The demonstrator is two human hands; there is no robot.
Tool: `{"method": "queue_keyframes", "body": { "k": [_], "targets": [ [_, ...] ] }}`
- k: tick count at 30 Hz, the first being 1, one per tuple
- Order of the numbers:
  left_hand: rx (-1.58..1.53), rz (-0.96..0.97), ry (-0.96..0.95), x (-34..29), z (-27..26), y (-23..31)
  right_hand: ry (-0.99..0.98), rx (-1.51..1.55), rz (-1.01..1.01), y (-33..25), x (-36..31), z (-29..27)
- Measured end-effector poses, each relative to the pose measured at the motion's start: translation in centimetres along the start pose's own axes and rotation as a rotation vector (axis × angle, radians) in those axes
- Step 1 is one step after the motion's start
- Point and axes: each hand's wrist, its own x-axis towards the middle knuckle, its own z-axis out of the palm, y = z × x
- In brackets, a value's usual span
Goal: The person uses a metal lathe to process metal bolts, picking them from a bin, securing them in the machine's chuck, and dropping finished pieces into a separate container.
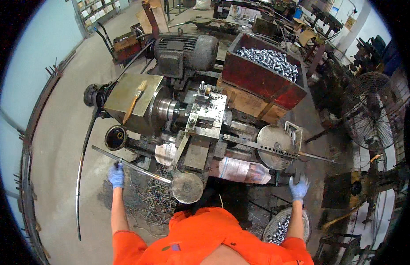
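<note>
Lathe (207, 115) on my feed; red bin (258, 81), basket (270, 224) hold metal fittings (266, 59); shavings (154, 201) litter floor (63, 176); left hand (117, 176), right hand (298, 188): grips unclear.

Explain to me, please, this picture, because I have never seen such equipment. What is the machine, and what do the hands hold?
This view comes from a head-worn fisheye camera looking down, so straight edges bend. The machine appears to be a metalworking lathe, with a motor behind. A brush lies on its flat metal cover. The gloved left hand is at a long metal lever; the gloved right hand is at a dark metal part. Whether either hand actually grips is unclear. Beyond, toward the right, a red bin holds shiny metal pieces.
</note>
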Motion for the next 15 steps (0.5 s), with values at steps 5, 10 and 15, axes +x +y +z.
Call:
{"method": "queue_keyframes", "body": {
  "k": [5,10,15],
  "targets": [
    [0.414,0.550,-0.313,0.4,4.5,1.3,-0.058,0.078,0.023,0.0,-3.9,0.3],
    [0.275,0.185,-0.478,0.1,5.4,6.0,-0.004,0.238,-0.042,-1.1,-5.1,0.2],
    [0.310,0.164,-0.120,-4.7,17.1,-1.6,-0.041,0.320,-0.012,-2.0,-4.2,1.4]
  ]
}}
